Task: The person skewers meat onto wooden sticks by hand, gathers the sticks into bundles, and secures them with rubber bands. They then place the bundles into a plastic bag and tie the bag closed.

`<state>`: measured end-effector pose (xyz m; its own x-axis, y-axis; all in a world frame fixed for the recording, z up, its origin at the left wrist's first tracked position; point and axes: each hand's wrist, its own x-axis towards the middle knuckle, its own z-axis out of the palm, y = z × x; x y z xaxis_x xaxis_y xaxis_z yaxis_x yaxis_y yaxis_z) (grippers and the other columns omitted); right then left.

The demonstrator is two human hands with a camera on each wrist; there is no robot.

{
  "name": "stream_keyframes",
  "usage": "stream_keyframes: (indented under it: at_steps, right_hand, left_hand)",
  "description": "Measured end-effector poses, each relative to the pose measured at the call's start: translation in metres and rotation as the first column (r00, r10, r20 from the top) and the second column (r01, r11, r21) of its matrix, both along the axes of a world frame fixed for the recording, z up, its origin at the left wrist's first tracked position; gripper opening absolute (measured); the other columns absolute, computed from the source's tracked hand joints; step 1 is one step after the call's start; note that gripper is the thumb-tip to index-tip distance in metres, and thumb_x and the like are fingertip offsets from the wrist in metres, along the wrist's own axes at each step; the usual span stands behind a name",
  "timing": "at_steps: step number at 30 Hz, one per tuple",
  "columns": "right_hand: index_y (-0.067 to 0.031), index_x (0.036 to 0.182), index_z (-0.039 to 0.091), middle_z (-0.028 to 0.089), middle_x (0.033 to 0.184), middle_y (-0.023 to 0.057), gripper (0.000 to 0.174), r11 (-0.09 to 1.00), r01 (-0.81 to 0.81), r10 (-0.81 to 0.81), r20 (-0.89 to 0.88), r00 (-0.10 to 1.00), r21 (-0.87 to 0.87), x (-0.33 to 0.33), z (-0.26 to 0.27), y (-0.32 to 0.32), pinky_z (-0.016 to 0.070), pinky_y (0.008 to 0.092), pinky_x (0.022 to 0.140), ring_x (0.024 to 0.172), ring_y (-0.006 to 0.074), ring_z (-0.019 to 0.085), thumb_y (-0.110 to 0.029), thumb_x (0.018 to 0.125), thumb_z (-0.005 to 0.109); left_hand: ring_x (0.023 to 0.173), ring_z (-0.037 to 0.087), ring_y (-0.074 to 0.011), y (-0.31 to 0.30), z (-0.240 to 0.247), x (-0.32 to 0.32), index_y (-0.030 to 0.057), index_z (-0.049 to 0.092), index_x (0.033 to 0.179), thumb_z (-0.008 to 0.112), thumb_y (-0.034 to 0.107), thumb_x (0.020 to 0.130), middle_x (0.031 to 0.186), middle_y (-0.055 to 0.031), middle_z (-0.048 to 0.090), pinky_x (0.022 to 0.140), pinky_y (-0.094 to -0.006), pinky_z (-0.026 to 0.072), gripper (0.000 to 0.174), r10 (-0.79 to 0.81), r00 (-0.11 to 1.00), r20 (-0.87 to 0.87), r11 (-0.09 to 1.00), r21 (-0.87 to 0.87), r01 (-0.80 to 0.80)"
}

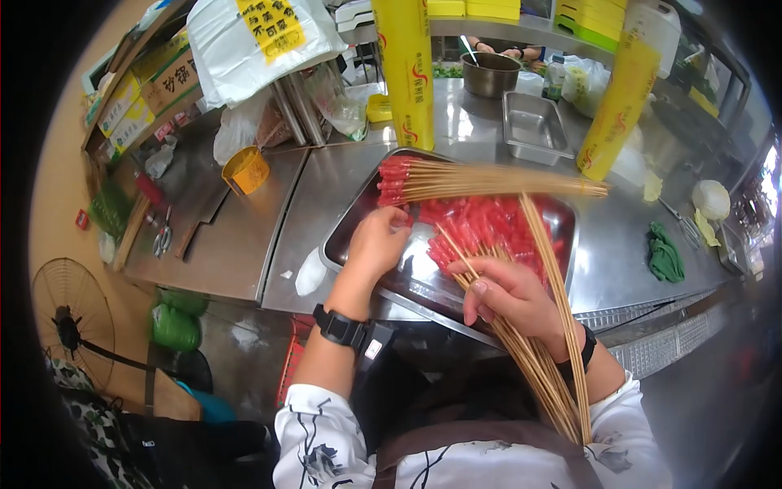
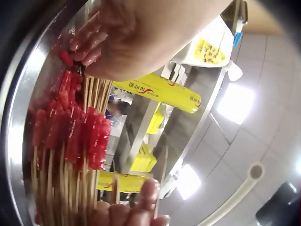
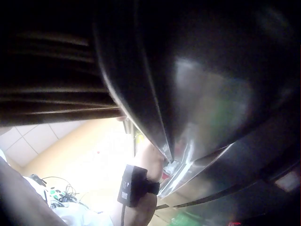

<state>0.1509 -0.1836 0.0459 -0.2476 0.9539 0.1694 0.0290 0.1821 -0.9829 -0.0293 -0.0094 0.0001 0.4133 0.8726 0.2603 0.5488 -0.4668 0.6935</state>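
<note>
Skewers with red pieces (image 1: 481,224) lie in a metal tray (image 1: 342,232) on the steel counter. Along the tray's far side lies a bundle of skewers (image 1: 489,179), red ends to the left. The left hand (image 1: 379,243) is at the tray's left part, its bent fingertips beside those red ends; whether they pinch a piece is hidden. The right hand (image 1: 517,297) curls round a bunch of wooden sticks (image 1: 529,363), red ends pointing into the tray. In the left wrist view, the left hand (image 2: 117,42) is close to a red piece (image 2: 67,59), above red-tipped skewers (image 2: 75,136).
Yellow wrap rolls (image 1: 405,73) stand behind the tray, with an empty steel pan (image 1: 533,126) and a pot (image 1: 491,75). A green cloth (image 1: 665,254) is at right. Scissors (image 1: 163,236), a knife (image 1: 199,228) and a yellow container (image 1: 246,171) are at left.
</note>
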Motion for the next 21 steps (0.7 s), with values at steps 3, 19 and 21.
stream_keyframes:
  at_steps: [3,19,21]
  right_hand:
    - [-0.0012,0.122,0.050,0.061,0.069,0.0016,0.031,1.000,0.001,-0.001,0.001,1.000,-0.007,-0.001,0.000,0.000,0.0380,0.0187,0.051,0.054,0.0034,0.046,-0.014,0.095,0.043]
    - [-0.0012,0.125,0.049,0.059,0.067,0.0005,0.033,1.000,-0.009,0.009,0.011,1.000,-0.005,0.002,-0.003,0.000,0.0389,0.0194,0.052,0.055,0.0034,0.047,-0.014,0.095,0.042]
    - [-0.0012,0.129,0.046,0.057,0.065,0.0002,0.036,1.000,-0.012,0.012,0.022,1.000,0.027,0.001,-0.002,0.001,0.0398,0.0201,0.053,0.056,0.0039,0.048,-0.014,0.095,0.042]
  left_hand:
    - [0.087,0.061,-0.0295,-0.003,0.002,0.004,0.0038,0.062,0.101,0.068,0.017,0.075,0.098,-0.0140,0.063,0.077,-0.0386,0.0481,0.031,0.059,0.961,-0.270,0.989,0.147,-0.019]
    - [0.078,0.060,-0.0165,0.003,0.001,0.002,0.0037,0.056,0.112,0.058,0.009,0.084,0.088,-0.0066,0.061,0.072,-0.0292,0.0505,0.029,0.110,0.845,0.523,0.805,-0.546,0.233]
    - [0.083,0.059,-0.0171,-0.009,0.006,-0.003,0.0022,0.052,0.116,0.055,0.007,0.088,0.093,-0.0075,0.060,0.076,-0.0294,0.0502,0.029,0.262,0.554,0.790,0.668,-0.563,0.487]
